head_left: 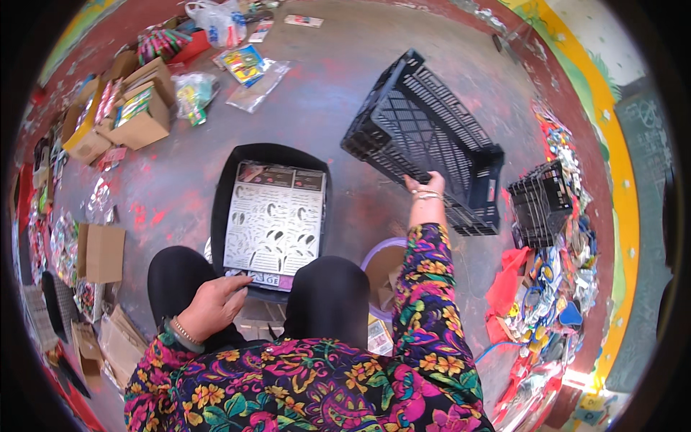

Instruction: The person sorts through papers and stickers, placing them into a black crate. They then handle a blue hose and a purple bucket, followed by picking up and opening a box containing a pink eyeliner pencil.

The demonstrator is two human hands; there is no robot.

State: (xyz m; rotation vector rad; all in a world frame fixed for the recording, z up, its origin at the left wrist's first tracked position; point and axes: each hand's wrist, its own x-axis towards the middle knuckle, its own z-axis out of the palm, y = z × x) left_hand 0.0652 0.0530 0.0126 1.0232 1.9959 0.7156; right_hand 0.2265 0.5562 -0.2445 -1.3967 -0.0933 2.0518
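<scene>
Out to the right, my right hand [423, 187] is closed around the near rim of a black plastic crate [403, 169], which is tilted with its slatted inside showing. My left hand [213, 308] lies at the lower left corner of a stack of white printed sheets [273, 223], fingers stretched toward its purple lower strip. Those sheets, with dark feather-like patterns, rest on a black chair seat [325, 194] in front of my knees. Whether the left fingertips press on the sheets is hard to see.
A purple-rimmed bin [368, 258] with cardboard inside stands by my right knee. Another black crate [541, 203] sits beside heaped colourful goods [558, 306] along the right wall. Cardboard boxes [144, 128] and plastic-bagged items [194, 97] line the left; a white plastic bag [217, 23] lies farther back.
</scene>
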